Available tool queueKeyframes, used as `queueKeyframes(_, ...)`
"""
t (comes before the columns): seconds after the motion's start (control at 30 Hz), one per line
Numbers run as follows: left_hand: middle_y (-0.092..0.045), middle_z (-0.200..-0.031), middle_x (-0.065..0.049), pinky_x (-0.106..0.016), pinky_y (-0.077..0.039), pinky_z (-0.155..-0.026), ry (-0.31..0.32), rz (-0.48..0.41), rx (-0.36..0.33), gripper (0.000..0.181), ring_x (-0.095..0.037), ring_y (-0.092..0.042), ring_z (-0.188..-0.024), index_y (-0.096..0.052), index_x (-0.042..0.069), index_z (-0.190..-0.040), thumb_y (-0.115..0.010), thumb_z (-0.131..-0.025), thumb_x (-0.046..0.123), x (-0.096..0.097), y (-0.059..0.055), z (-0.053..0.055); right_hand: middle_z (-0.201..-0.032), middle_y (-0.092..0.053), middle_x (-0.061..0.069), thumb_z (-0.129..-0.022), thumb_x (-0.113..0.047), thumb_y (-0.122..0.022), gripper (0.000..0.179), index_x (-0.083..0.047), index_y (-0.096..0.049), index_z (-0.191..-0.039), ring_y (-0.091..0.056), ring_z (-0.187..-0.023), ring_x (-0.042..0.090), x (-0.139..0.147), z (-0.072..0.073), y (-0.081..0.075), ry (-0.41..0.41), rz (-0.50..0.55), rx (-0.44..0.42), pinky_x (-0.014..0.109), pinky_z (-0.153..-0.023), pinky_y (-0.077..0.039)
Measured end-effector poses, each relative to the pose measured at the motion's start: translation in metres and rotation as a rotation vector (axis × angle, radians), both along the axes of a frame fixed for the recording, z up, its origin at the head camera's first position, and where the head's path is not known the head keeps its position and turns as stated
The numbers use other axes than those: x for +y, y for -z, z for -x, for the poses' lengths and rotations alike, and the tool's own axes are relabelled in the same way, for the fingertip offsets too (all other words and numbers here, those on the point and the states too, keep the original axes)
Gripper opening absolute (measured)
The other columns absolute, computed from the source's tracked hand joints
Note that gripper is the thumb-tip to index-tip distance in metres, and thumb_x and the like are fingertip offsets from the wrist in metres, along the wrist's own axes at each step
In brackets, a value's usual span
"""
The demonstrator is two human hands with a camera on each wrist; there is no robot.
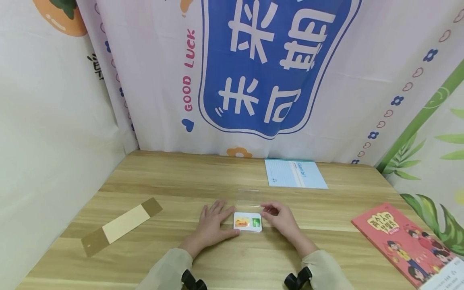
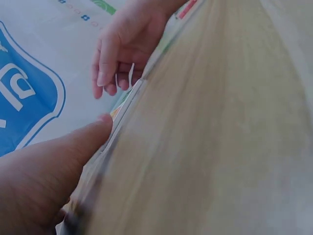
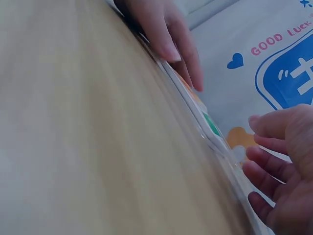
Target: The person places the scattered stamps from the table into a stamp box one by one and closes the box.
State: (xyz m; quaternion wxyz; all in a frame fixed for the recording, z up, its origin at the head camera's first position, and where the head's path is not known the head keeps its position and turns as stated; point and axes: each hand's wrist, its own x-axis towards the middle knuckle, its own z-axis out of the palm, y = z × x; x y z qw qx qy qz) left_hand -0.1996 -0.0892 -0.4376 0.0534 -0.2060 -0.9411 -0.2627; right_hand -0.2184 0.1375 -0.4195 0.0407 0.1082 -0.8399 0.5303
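A small clear plastic box lies on the table with its see-through lid (image 1: 249, 197) folded back away from me. In its near half sits a white card (image 1: 247, 222) with an orange picture and a green one. My left hand (image 1: 214, 225) rests at the box's left side, fingers spread and thumb by the near left corner of the card. At the right side is my right hand (image 1: 280, 219), its fingertips near the lid's hinge edge. In the right wrist view this hand's fingers are loosely bent, with thumb and fingers apart.
On the wooden table (image 1: 181, 177), a brown and cream strip (image 1: 125, 224) lies at left. A light blue notebook (image 1: 295, 174) lies at the back. To the right are a red book (image 1: 402, 243) and a white printed sheet (image 1: 444, 278). A printed curtain (image 1: 156, 80) hangs behind.
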Motion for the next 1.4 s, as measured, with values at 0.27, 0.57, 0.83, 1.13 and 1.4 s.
queueKeyframes(0.27, -0.035, -0.130, -0.017, -0.059, -0.012, -0.092, -0.072, -0.076, 0.046, 0.065, -0.035, -0.025, -0.121, -0.051, 0.012, -0.120, -0.059, -0.072, 0.054, -0.006, -0.005, 0.035, -0.114, -0.052, 0.013, -0.074, -0.018, -0.068, 0.046, -0.005, -0.053, -0.116, -0.044, -0.107, 0.030, 0.013, 0.032, 0.002, -0.014, -0.151, -0.048, 0.045, -0.090, -0.032)
queueKeyframes(0.57, -0.021, -0.138, -0.017, -0.053, 0.000, -0.096, -0.064, -0.101, -0.109, 0.067, -0.033, -0.009, -0.126, -0.047, 0.017, -0.125, -0.062, -0.070, 0.053, -0.003, -0.005, 0.068, -0.128, -0.039, 0.017, -0.071, -0.025, -0.070, 0.064, -0.004, -0.044, -0.126, -0.031, -0.119, 0.033, 0.017, 0.054, 0.009, -0.113, -0.275, -0.076, 0.045, -0.096, -0.021)
queueKeyframes(0.83, -0.020, -0.138, -0.017, -0.054, 0.002, -0.095, -0.052, -0.021, -0.119, 0.067, -0.034, -0.008, -0.126, -0.046, 0.019, -0.126, -0.060, -0.071, 0.054, 0.000, -0.005, 0.075, -0.130, -0.037, 0.015, -0.071, -0.029, -0.070, 0.064, -0.004, -0.045, -0.124, -0.028, -0.119, 0.034, 0.015, 0.059, 0.011, -0.117, -0.422, 0.018, 0.050, -0.096, -0.017)
queueKeyframes(1.13, -0.020, -0.139, -0.016, -0.056, 0.001, -0.095, -0.051, 0.051, -0.090, 0.060, -0.034, -0.008, -0.126, -0.046, 0.022, -0.126, -0.053, -0.077, 0.054, 0.003, -0.005, 0.075, -0.132, -0.034, 0.012, -0.073, -0.033, -0.067, 0.061, -0.008, -0.046, -0.125, -0.022, -0.121, 0.034, 0.012, 0.060, 0.011, -0.096, -0.525, 0.024, 0.052, -0.095, -0.009)
queueKeyframes(1.4, -0.021, -0.138, -0.017, -0.057, 0.000, -0.094, -0.047, 0.025, -0.078, 0.060, -0.035, -0.010, -0.126, -0.049, 0.019, -0.124, -0.056, -0.076, 0.052, 0.002, -0.004, 0.073, -0.131, -0.035, 0.013, -0.073, -0.033, -0.067, 0.058, -0.010, -0.049, -0.123, -0.024, -0.120, 0.034, 0.011, 0.058, 0.015, -0.081, -0.490, 0.052, 0.051, -0.096, -0.008)
